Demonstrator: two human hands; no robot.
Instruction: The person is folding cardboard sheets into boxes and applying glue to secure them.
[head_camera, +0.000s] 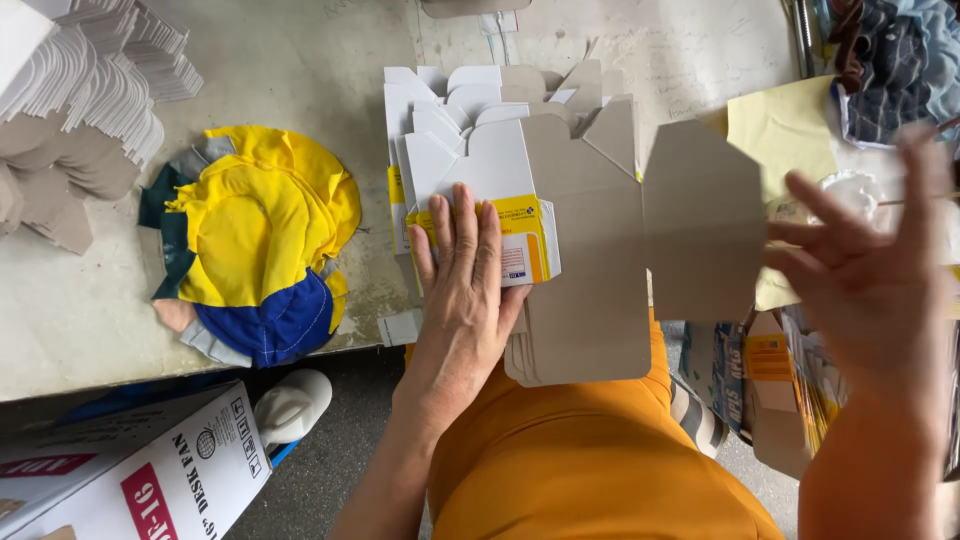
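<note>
My left hand (462, 290) lies flat, fingers together, on a stack of flat die-cut carton blanks (500, 150) at the table's front edge. The top blanks show white faces with a yellow panel (525, 225). A grey cardboard blank (640, 230), turned grey side up, lies across the stack to the right of that hand and hangs over my lap. My right hand (865, 275) hovers blurred at the right with fingers spread, holding nothing, just beyond the grey blank's right flap.
A heap of yellow and blue cloth (255, 245) lies left on the worn table (300, 60). More stacked blanks (80, 80) fill the far left corner. A white cardboard box (150, 470) and white shoe (290, 405) are on the floor. Packages (770, 380) crowd the right.
</note>
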